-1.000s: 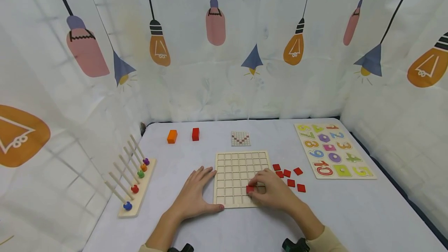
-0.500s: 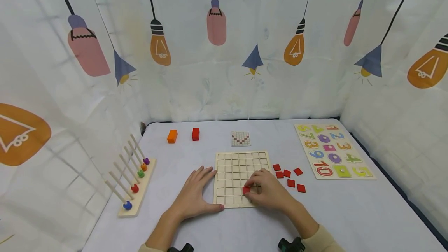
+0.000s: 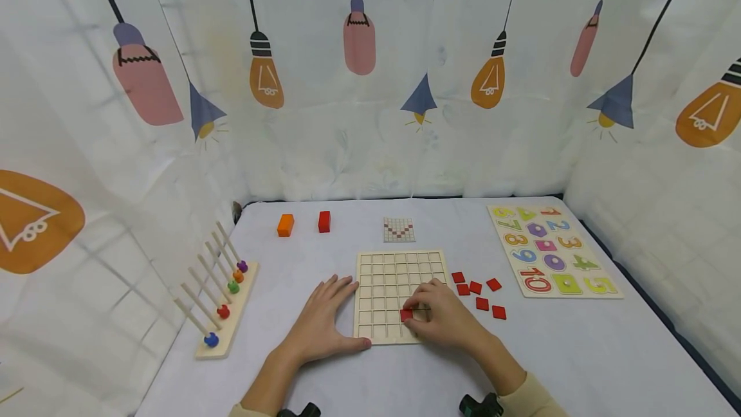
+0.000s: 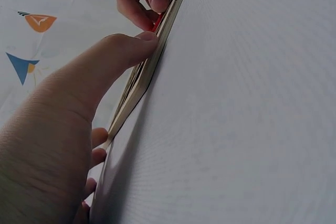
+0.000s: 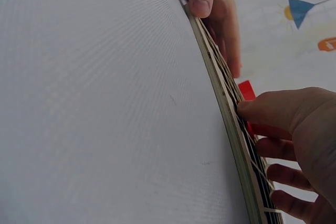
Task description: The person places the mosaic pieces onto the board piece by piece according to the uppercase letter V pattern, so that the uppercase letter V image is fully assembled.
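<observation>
A pale wooden grid board lies flat on the white cloth. My left hand rests at its near left corner, fingers spread and fairly straight. In the left wrist view, the left thumb presses on the board's near edge, while the fingertips touch its left side. Thumb and fingers of my right hand pinch a small red square tile over a cell in the lower right of the grid. More red tiles lie loose just right of the board.
Behind the board lies a small patterned grid card. An orange block and a red block stand at the back left. A peg stand with coloured beads is on the left, a number puzzle board on the right.
My right hand has moved slightly left and towards me with the red tile, then stayed nearly still over the last half second. My left hand has kept its place.
</observation>
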Motion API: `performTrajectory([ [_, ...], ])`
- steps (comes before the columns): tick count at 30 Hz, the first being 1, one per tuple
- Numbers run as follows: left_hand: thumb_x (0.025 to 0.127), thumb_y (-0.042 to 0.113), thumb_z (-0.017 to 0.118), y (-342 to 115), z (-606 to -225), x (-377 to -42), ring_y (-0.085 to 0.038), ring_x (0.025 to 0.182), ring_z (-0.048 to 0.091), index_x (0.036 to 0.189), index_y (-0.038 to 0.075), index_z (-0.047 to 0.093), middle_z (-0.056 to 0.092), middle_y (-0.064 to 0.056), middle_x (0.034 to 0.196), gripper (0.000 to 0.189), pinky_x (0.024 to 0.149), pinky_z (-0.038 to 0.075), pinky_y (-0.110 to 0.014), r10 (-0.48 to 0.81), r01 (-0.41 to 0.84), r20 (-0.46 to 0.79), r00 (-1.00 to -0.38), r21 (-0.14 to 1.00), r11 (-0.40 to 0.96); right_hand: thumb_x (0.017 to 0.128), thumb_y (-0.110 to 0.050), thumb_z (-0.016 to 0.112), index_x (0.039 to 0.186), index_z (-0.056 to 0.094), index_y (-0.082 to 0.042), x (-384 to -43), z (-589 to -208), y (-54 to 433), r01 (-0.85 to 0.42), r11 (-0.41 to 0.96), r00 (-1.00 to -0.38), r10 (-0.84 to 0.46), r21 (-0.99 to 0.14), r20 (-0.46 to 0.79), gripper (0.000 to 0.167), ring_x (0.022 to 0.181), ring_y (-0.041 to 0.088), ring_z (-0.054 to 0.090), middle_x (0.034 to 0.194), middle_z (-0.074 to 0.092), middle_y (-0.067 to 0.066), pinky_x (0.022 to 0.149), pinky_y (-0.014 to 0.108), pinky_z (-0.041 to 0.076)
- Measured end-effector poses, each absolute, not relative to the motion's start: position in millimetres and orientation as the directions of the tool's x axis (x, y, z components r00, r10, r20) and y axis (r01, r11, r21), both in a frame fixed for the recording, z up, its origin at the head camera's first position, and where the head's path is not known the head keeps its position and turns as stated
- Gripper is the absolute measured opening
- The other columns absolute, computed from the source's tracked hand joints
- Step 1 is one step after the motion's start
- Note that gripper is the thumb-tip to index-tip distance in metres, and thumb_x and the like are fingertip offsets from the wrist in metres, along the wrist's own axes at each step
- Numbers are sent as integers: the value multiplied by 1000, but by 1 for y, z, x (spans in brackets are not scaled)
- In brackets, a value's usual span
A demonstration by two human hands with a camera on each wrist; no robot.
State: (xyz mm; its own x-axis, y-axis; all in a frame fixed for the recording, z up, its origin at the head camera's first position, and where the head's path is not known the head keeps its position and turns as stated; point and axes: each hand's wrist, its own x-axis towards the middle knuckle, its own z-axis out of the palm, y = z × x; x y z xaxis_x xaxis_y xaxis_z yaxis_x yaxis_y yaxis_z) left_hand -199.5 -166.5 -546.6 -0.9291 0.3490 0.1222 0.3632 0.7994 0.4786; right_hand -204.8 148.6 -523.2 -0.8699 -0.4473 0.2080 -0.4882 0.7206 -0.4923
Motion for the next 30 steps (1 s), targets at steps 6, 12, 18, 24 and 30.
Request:
performTrajectory([
  [6,70,93,80,-167,-547,-201,-30,173,25,170,30,48,43,6,178,122,142,19,-60,349,357,112,-930,493,793,91,-34,92,108,85,-34,-204,-521,151,-475,731,-877,-438,-490,196,19,106,3,54,104,72,-24,92,33,54],
  [12,72,87,83,-169,-547,-201,-29,174,23,170,31,48,42,8,178,117,142,17,-60,349,346,97,-932,526,777,92,-34,90,111,86,-32,-203,-516,158,-463,745,-884,-429,-481,187,20,109,2,55,110,74,-23,94,35,58],
  [18,72,86,84,-169,-548,-202,-29,174,22,169,31,49,42,7,178,117,142,17,-61,357,351,98,-929,540,765,96,-34,88,112,84,-31,-206,-507,179,-384,765,-920,-362,-517,148,17,114,6,58,113,73,-22,99,38,60],
  [24,72,83,87,-171,-545,-202,-30,174,21,170,30,49,41,6,179,117,142,15,-61,366,343,76,-928,562,752,98,-30,87,118,83,-28,-212,-494,212,-310,781,-950,-269,-542,156,20,118,12,62,117,75,-16,103,44,63],
  [30,72,80,89,-173,-543,-202,-31,174,20,169,31,49,41,6,179,115,142,14,-63,367,328,52,-929,578,748,98,-26,87,118,84,-26,-217,-497,241,-265,806,-964,-207,-530,167,20,118,18,63,119,76,-10,101,46,62],
])
